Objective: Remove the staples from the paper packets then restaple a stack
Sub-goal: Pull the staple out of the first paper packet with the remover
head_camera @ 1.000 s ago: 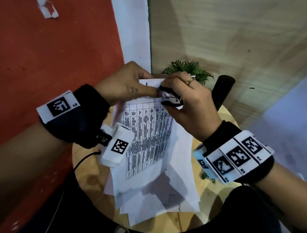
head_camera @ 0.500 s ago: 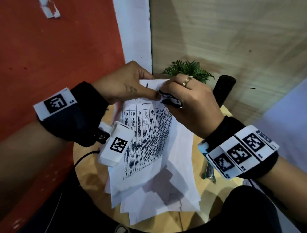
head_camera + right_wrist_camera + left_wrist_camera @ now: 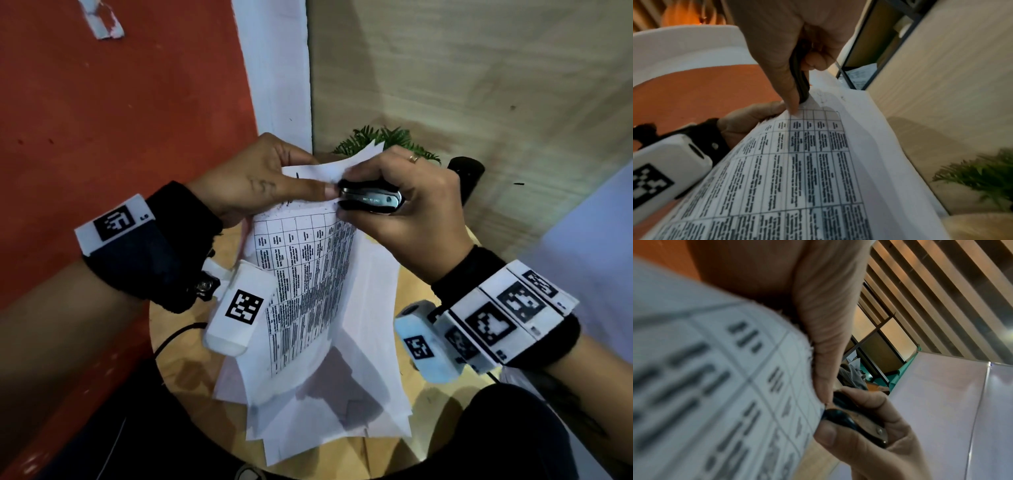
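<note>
Over round pale wooden table (image 3: pixel 191 373), left hand (image 3: pixel 253 181) pinches top edge of white printed paper packet (image 3: pixel 308 281) while right hand (image 3: pixel 411 212) squeezes black-and-chrome claw staple remover (image 3: pixel 370 200) at that edge; risk judged: tearing if yanked sideways.

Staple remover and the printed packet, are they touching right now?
Touching. In the left wrist view the staple remover tip meets the top edge of the printed packet, gripped by the right hand; the head view agrees.
</note>
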A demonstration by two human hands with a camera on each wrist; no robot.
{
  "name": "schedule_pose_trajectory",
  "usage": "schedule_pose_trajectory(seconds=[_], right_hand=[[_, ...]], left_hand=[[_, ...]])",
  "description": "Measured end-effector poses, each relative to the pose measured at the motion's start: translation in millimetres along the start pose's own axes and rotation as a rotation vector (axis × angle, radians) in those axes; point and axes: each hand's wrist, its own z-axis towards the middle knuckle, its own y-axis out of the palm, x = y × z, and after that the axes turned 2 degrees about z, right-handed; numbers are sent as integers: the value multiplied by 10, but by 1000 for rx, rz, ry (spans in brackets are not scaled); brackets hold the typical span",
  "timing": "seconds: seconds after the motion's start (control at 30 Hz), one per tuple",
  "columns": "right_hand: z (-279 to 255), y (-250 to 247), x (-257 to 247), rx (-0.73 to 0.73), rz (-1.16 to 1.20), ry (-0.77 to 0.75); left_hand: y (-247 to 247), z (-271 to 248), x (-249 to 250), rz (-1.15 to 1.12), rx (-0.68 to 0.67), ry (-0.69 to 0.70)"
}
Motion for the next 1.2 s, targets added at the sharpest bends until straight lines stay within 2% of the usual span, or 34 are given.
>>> schedule_pose_trajectory(seconds=[0.17, 0.33, 0.53, 0.73, 1.0, 1.13, 1.2], right_hand=[[-6, -20, -2, 13, 96, 27], [5, -48, -22, -43, 66, 16], [9, -48, -57, -40, 113, 131], [26, -62, -110, -37, 169, 294], [17, -63, -168, -61, 151, 397], [-3, -76, -152, -105, 227, 474], [-33, -86, -128, -124, 347, 543]], left_hand=[[4, -30, -10, -84, 11, -54], [49, -25, 6, 7, 55, -52], [38, -58, 58, 70, -27, 34], [56, -41, 25, 182, 39, 122], [14, -35, 17, 221, 18, 104], [7, -32, 18, 207, 35, 120], [4, -36, 9, 162, 25, 139]])
